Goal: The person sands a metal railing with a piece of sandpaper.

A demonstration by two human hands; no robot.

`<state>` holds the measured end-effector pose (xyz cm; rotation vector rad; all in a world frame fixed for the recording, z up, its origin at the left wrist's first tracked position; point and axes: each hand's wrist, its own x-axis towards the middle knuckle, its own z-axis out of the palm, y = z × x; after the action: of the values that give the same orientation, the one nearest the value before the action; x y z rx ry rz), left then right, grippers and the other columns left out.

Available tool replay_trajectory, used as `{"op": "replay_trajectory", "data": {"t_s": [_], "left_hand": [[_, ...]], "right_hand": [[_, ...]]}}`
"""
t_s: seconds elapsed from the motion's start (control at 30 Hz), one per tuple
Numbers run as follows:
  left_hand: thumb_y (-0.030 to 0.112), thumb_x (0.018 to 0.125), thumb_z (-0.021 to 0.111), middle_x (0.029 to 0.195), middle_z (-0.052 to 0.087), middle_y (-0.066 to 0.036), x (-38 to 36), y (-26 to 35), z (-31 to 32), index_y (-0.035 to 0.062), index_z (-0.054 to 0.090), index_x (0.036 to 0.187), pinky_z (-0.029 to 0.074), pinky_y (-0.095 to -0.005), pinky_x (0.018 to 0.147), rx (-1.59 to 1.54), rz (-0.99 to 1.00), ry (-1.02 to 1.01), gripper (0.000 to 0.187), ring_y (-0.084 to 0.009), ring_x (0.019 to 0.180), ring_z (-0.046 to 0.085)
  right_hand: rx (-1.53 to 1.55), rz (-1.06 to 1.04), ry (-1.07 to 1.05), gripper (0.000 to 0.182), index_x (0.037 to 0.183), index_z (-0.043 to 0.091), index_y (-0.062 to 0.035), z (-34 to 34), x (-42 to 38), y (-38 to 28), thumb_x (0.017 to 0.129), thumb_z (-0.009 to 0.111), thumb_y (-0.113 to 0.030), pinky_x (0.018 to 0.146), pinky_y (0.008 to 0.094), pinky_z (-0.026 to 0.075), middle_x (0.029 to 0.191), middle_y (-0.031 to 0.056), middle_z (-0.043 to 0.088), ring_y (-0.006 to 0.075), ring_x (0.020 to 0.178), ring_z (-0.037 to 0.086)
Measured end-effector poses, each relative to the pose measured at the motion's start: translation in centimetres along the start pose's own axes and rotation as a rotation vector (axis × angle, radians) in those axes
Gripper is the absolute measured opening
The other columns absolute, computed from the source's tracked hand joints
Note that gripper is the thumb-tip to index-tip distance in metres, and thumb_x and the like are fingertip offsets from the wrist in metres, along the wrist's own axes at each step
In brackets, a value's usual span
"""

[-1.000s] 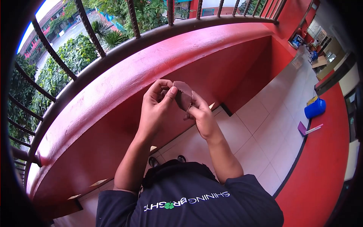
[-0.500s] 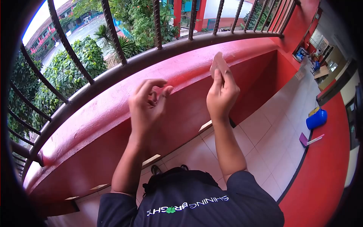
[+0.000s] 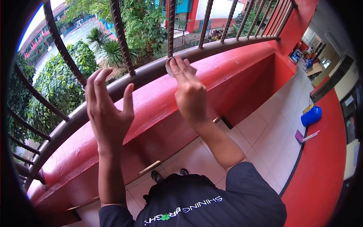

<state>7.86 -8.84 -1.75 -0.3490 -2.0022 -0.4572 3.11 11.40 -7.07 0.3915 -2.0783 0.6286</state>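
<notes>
My right hand (image 3: 189, 85) has its fingers bent over a small, thin piece of sandpaper (image 3: 169, 68), pressing it to the dark metal handrail (image 3: 149, 72) at the foot of a ribbed bar (image 3: 171, 30). Most of the sheet is hidden beneath the fingers. Over on the left, my left hand (image 3: 107, 109) is open and holds nothing, thumb spread away from the fingers. It overlaps the handrail in this view, close to another upright bar (image 3: 64, 41).
Below the rail runs a red painted ledge (image 3: 151, 98) and wall. Along the right side is a red counter (image 3: 321, 166) with a blue container (image 3: 311, 115) and a purple dustpan-like object (image 3: 299, 136). Pale tiles (image 3: 261, 132) cover the floor. Bushes (image 3: 62, 75) grow beyond the bars.
My right hand has moved left and forward, bringing the sandpaper from the air onto the handrail. My left hand has moved left and up, its fingers opening from a loose curl.
</notes>
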Motion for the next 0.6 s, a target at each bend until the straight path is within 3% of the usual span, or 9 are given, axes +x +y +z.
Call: {"op": "replay_trajectory", "data": {"t_s": [0.1,0.2,0.27,0.33,0.4,0.43,0.5,0.53,0.6], "left_hand": [[0.024,0.086,0.081,0.133,0.062,-0.018,-0.2,0.6,1.2,0.0003,0.051,0.143,0.045,-0.0432,0.109,0.152,0.01,-0.12,0.068,-0.0373,0.131,0.055],[0.032,0.085,0.082,0.134,0.061,-0.017,-0.7,0.6,1.6,0.0018,0.051,0.144,0.04,-0.0438,0.113,0.301,0.044,-0.286,0.074,-0.0347,0.131,0.054],[0.038,0.083,0.082,0.136,0.06,-0.016,-0.8,0.7,1.3,0.0026,0.051,0.146,0.037,-0.0445,0.115,0.294,0.017,-0.335,0.078,-0.033,0.131,0.054],[0.036,0.082,0.083,0.136,0.06,-0.015,-0.7,1.0,1.1,0.0021,0.05,0.146,0.037,-0.045,0.115,0.293,-0.005,-0.359,0.08,-0.0324,0.132,0.053],[0.035,0.081,0.083,0.138,0.059,-0.015,-0.7,1.1,0.9,0.0021,0.049,0.147,0.037,-0.0454,0.115,0.283,-0.015,-0.385,0.081,-0.0325,0.132,0.052],[0.034,0.081,0.084,0.139,0.058,-0.015,-0.5,1.1,0.9,0.0022,0.048,0.148,0.037,-0.0458,0.115,0.285,-0.023,-0.406,0.083,-0.0326,0.133,0.051],[0.032,0.08,0.084,0.14,0.057,-0.015,-0.6,0.9,0.6,0.0023,0.047,0.149,0.036,-0.0462,0.116,0.268,-0.011,-0.406,0.084,-0.033,0.133,0.051],[0.031,0.079,0.085,0.142,0.055,-0.015,-0.7,0.8,0.5,0.0025,0.046,0.15,0.035,-0.0466,0.117,0.255,-0.003,-0.41,0.085,-0.0334,0.134,0.05],[0.029,0.078,0.085,0.144,0.054,-0.015,-0.5,0.8,0.3,0.0021,0.045,0.15,0.035,-0.0473,0.118,0.228,-0.018,-0.432,0.087,-0.0342,0.134,0.049]], "right_hand": [[-0.104,0.08,0.168,0.06,0.137,0.065,-0.0018,-0.1,2.0,5.6,0.082,0.05,0.016,0.109,0.0485,0.052,0.142,0.0208,0.06,0.0413,0.13,0.06],[-0.009,0.001,0.058,0.056,0.134,0.067,0.0005,0.1,-0.1,0.5,0.082,0.051,0.015,0.108,0.0475,0.053,0.137,0.0253,0.062,0.0403,0.131,0.059],[-0.018,-0.061,0.007,0.052,0.133,0.065,0.0045,-1.0,-0.1,1.7,0.082,0.053,0.013,0.109,0.0468,0.052,0.134,0.0289,0.064,0.0443,0.128,0.061],[-0.052,0.191,0.228,0.047,0.127,0.069,0.0038,-2.9,1.8,5.8,0.083,0.055,0.012,0.103,0.0455,0.055,0.12,0.0284,0.07,0.0417,0.116,0.068],[-0.095,0.438,0.289,0.044,0.121,0.073,0.0001,-4.9,4.2,7.8,0.083,0.055,0.012,0.092,0.0454,0.058,0.108,0.0256,0.073,0.0401,0.103,0.072],[-0.099,0.432,0.294,0.044,0.121,0.073,0.0001,-5.0,5.5,8.8,0.083,0.055,0.012,0.092,0.0454,0.058,0.108,0.0256,0.073,0.0401,0.103,0.072],[-0.087,0.052,0.18,0.039,0.116,0.076,-0.0045,-4.6,7.6,10.4,0.085,0.057,0.01,0.082,0.0467,0.059,0.095,0.0228,0.074,0.041,0.092,0.072],[-0.112,-0.094,0.012,0.032,0.114,0.075,-0.0061,-4.3,8.4,10.9,0.09,0.055,0.003,0.084,0.0484,0.058,0.102,0.0209,0.074,0.0403,0.097,0.071],[-0.322,0.007,-0.294,0.028,0.113,0.073,-0.0048,-4.8,10.0,10.8,0.095,0.052,-0.004,0.091,0.0494,0.056,0.108,0.0204,0.073,0.0404,0.105,0.069]]}}
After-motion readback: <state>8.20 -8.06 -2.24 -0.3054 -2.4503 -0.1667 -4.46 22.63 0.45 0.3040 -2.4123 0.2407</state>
